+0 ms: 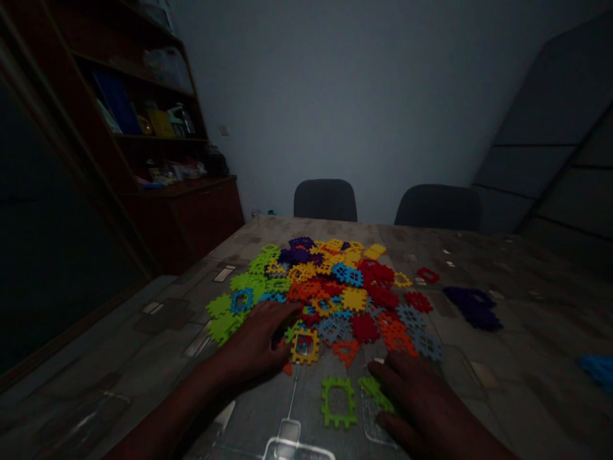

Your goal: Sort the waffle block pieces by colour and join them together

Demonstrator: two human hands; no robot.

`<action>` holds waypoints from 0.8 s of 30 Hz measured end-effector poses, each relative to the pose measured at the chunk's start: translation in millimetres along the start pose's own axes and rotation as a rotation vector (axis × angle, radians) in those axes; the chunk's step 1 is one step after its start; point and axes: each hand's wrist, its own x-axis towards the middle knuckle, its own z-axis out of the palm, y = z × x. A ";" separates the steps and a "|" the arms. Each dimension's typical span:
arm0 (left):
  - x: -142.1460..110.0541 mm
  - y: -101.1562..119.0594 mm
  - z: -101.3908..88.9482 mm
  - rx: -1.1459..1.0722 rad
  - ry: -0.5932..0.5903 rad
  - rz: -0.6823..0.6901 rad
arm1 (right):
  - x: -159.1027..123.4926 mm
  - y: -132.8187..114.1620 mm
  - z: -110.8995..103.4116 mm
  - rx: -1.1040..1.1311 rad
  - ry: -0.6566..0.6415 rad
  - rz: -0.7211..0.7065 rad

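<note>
My left hand (261, 338) reaches over the near left side of a pile of flat, notched plastic building tiles. Its thumb and fingers are spread apart, beside a yellow square frame tile (305, 346). I cannot see anything held in it. Close to the front of the table, my right hand (414, 393) has its thumb and fingers around a green notched tile (377, 391), partly hidden by the hand. Just left of that lies a green square frame tile (338, 402), flat on the patterned tablecloth (258, 415).
Red tiles (376, 275), yellow tiles (354, 299), lime tiles (249, 281) and grey tiles (335, 327) make up the pile. To the right sit a dark purple stack (473, 308) and blue tiles (598, 370). Two chairs (325, 199) stand behind the table, with shelves (143, 137) at left.
</note>
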 end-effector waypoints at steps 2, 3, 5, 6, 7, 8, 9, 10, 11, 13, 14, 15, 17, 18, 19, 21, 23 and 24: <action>-0.3 -0.4 -1.6 -0.026 -0.033 -0.021 | -0.6 1.4 2.6 0.002 0.016 0.002; -0.2 -1.2 -1.3 -0.040 -0.038 -0.039 | -0.5 1.1 2.5 0.004 0.023 0.000; 0.5 -3.8 0.7 -0.062 -0.028 -0.072 | 0.4 -2.1 -0.9 0.007 0.024 0.007; 1.0 -5.2 1.8 -0.067 -0.021 -0.082 | 1.2 -4.8 -4.2 0.009 0.017 0.018; 1.4 -6.6 2.5 -0.070 -0.016 -0.089 | 2.2 -7.8 -8.1 0.012 0.005 0.033; 1.7 -7.8 2.4 -0.071 -0.010 -0.095 | 3.3 -10.8 -12.4 0.014 -0.004 0.051; 1.8 -8.9 1.4 -0.069 -0.003 -0.101 | 4.3 -13.4 -16.7 0.018 -0.009 0.068; 1.7 -9.8 -0.7 -0.067 0.008 -0.114 | 5.3 -15.3 -20.6 0.023 -0.004 0.081; 1.5 -10.3 -3.8 -0.065 0.022 -0.135 | 6.0 -16.2 -24.1 0.031 0.007 0.090; 0.6 -10.0 -11.9 -0.064 0.043 -0.193 | 6.9 -15.4 -29.4 0.049 0.052 0.101; 0.0 -8.7 -15.9 -0.067 0.046 -0.222 | 7.0 -13.9 -31.3 0.056 0.081 0.106; -0.7 -6.3 -19.0 -0.070 0.047 -0.245 | 7.1 -12.1 -33.1 0.060 0.109 0.112; -3.1 2.5 -20.4 -0.081 0.060 -0.253 | 7.2 -8.5 -36.8 0.058 0.151 0.130; -4.8 9.1 -17.9 -0.086 0.077 -0.237 | 7.3 -7.0 -38.9 0.054 0.166 0.139; -7.0 17.2 -13.1 -0.088 0.095 -0.206 | 7.5 -5.9 -41.0 0.053 0.176 0.149; -12.4 36.3 2.2 -0.079 0.128 -0.096 | 7.9 -4.3 -45.4 0.051 0.192 0.170; -17.4 57.1 21.4 -0.047 0.151 0.057 | 8.0 -3.4 -49.1 0.043 0.210 0.187; -18.8 67.3 30.8 -0.032 0.141 0.129 | 7.8 -3.2 -50.5 0.035 0.220 0.192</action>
